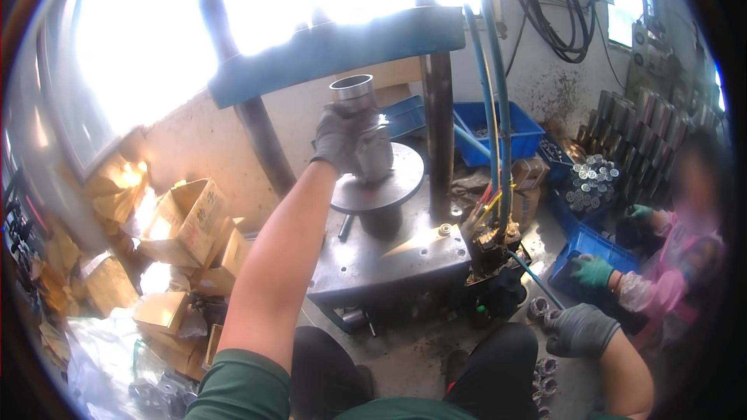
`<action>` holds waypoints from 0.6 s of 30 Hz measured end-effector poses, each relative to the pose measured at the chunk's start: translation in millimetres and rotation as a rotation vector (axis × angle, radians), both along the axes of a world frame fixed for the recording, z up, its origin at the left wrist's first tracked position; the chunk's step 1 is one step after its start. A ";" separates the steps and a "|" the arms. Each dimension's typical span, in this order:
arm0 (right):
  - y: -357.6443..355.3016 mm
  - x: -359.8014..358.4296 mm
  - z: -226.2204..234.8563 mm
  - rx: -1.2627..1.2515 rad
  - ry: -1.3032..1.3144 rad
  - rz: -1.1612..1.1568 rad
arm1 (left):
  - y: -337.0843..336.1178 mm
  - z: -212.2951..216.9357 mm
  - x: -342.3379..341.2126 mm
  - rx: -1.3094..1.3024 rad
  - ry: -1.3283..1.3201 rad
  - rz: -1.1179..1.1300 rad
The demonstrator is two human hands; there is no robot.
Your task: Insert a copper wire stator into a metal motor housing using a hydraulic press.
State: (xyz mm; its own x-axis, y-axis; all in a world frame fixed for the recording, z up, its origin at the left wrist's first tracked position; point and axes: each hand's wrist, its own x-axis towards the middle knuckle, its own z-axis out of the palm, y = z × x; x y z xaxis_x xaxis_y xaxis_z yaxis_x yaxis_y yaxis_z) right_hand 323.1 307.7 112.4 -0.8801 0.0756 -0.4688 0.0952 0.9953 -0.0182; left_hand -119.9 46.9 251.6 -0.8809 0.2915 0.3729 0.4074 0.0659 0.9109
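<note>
My left hand (pixel 340 138), in a grey glove, reaches forward over the round steel plate (pixel 405 175) of a blue-framed press. Its fingers are wrapped round a metal cylinder (pixel 376 154) that stands upright on the plate. A shiny metal ring (pixel 352 87) shows above the hand, apparently on top of the cylinder; the glove hides where they meet. At the lower right, my right hand (pixel 583 331), also grey-gloved, is closed at the end of a thin blue lever (pixel 535 278). That lever runs up to a fitting beside the press.
The press's blue crossbeam (pixel 334 50) spans above the plate between dark columns. Cardboard boxes (pixel 183 222) pile up at left. Blue bins (pixel 498 131) stand behind at right. A co-worker in green gloves (pixel 593 271) sits at right. Small metal parts (pixel 547 377) lie on the floor.
</note>
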 end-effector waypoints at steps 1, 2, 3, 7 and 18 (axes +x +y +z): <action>1.1 5.7 -9.8 0.010 0.011 0.033 | -0.8 -0.7 -2.6 0.002 -0.002 0.003; -0.8 10.6 -16.7 0.012 0.010 0.036 | -0.8 -1.4 -6.0 -0.068 0.046 0.065; -3.3 14.3 -22.4 0.013 0.021 -0.006 | -1.7 -3.0 -10.7 -0.137 0.092 0.128; -7.5 24.4 -39.4 0.033 0.149 -0.045 | 1.1 -26.6 -50.3 -0.038 0.149 0.173; -12.1 25.7 -39.4 0.027 0.335 -0.088 | 5.4 -26.2 -63.7 -0.172 0.153 0.265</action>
